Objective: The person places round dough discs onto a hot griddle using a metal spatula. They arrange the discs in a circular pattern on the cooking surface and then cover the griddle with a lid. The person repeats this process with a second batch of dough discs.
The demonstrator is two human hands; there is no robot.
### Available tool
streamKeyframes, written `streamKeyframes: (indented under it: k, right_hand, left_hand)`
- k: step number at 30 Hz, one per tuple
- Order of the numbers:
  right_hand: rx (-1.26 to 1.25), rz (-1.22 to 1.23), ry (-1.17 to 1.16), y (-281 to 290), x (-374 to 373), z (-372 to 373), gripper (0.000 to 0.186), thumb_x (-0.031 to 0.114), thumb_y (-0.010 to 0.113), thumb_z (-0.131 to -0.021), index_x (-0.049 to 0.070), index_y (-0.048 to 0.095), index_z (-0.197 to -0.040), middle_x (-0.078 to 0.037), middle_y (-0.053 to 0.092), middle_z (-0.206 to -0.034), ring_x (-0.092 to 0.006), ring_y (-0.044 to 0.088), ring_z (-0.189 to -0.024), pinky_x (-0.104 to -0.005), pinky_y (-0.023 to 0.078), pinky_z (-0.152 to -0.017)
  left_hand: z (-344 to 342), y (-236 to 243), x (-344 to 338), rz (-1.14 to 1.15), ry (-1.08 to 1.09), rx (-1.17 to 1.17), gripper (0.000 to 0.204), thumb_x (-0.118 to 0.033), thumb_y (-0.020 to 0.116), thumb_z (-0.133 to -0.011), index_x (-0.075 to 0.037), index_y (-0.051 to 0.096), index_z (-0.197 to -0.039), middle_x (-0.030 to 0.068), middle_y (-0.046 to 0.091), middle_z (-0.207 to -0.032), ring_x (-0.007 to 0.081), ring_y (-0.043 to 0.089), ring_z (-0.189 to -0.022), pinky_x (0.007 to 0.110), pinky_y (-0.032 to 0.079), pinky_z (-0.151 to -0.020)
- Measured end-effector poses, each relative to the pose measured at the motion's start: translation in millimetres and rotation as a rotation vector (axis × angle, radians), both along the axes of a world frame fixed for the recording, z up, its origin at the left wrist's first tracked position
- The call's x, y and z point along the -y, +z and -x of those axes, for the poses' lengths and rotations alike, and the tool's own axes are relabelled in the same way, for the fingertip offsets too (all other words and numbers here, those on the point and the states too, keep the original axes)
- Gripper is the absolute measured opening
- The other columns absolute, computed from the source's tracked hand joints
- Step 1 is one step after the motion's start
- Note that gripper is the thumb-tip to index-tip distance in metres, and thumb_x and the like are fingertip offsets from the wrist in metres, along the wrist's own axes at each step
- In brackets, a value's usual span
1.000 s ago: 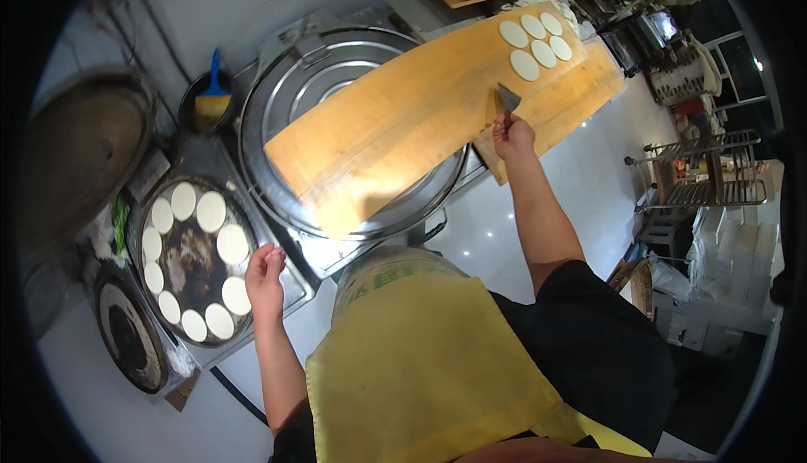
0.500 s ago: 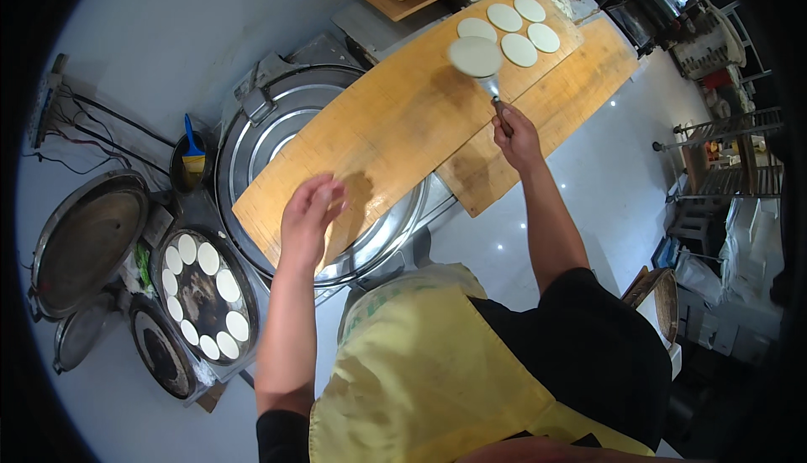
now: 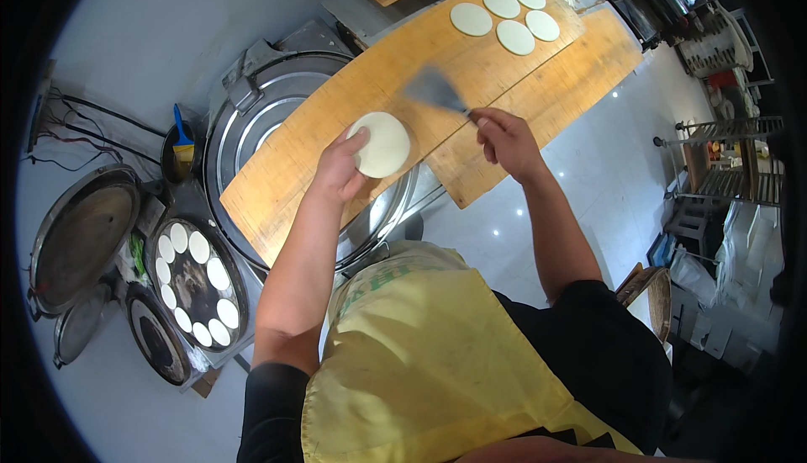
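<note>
A round, flat disc of pale dough rests in my left hand, with the thumb on top of it and the palm beneath. My right hand grips the handle of a scraper, whose broad metal blade is blurred by motion above the wooden board. Nothing lies on the blade. Several more dough discs lie flat at the board's far right end.
A large round metal steamer or pan sits under the board. At the left, an open round griddle carries a ring of dough discs beside its raised lid. A pot holds a blue-handled brush. A second board overlaps on the right.
The dough disc that lay on the scraper blade is now in my left hand. The scraper has swung left and down, its blade bare. My left hand has moved right and up.
</note>
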State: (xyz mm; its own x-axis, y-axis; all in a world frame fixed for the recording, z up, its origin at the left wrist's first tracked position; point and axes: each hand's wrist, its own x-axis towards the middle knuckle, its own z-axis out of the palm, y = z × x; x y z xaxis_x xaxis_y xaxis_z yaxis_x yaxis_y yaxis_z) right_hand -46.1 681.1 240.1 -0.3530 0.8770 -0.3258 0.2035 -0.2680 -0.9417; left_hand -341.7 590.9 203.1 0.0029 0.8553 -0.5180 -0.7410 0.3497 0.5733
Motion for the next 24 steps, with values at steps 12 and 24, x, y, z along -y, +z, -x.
streamKeyframes:
  k: [12,24]
  right_hand:
    - [-0.371,0.274,-0.669,-135,-204,59,0.021,0.015,0.051,-0.099,0.008,0.055,-0.080,-0.003,0.052,-0.062,-0.0139,0.047,-0.049,-0.0264,0.039,-0.044]
    - [-0.577,0.115,-0.194,-89,-30,109,0.032,0.023,0.054,-0.103,0.001,0.061,-0.126,0.001,0.055,-0.081,-0.0073,0.043,-0.063,-0.0211,0.034,-0.055]
  left_hand:
    - [86,19,198,0.171,0.397,-0.123,0.046,-0.015,0.055,-0.097,0.001,0.045,-0.139,0.0176,0.059,-0.131,0.0331,0.060,-0.120,0.048,0.051,-0.102]
    - [295,4,528,0.405,1.075,-0.421,0.037,-0.018,0.056,-0.098,-0.002,0.051,-0.132,0.0114,0.060,-0.126,0.0286,0.060,-0.116,0.044,0.050,-0.099]
